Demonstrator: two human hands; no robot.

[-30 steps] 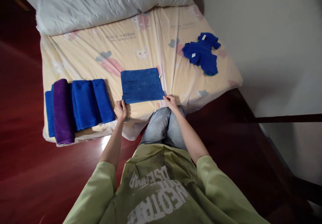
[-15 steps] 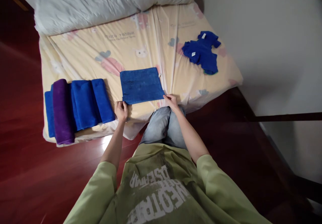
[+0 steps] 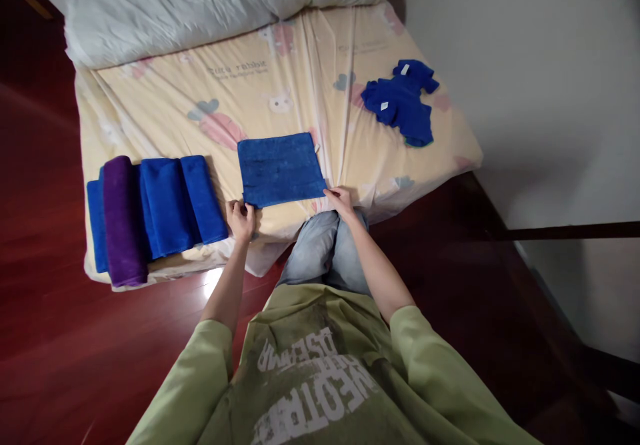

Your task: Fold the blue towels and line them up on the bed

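A blue towel lies flat on the bed in front of me, its near edge toward my body. My left hand is closed on its near left corner, fingers curled. At the near right corner, my right hand pinches the cloth between thumb and fingers. A small white tag sticks out from the towel's right side. To the left of my left hand lie folded blue towels, with a purple towel rolled or folded on top of them.
Crumpled blue cloths with white tags lie at the bed's right side. A pale grey quilt runs along the far edge of the patterned bed sheet. A grey wall stands at the right, and dark red floor surrounds the bed.
Almost nothing differs. Both hands stay at the towel's near corners, and the view has shifted very slightly.
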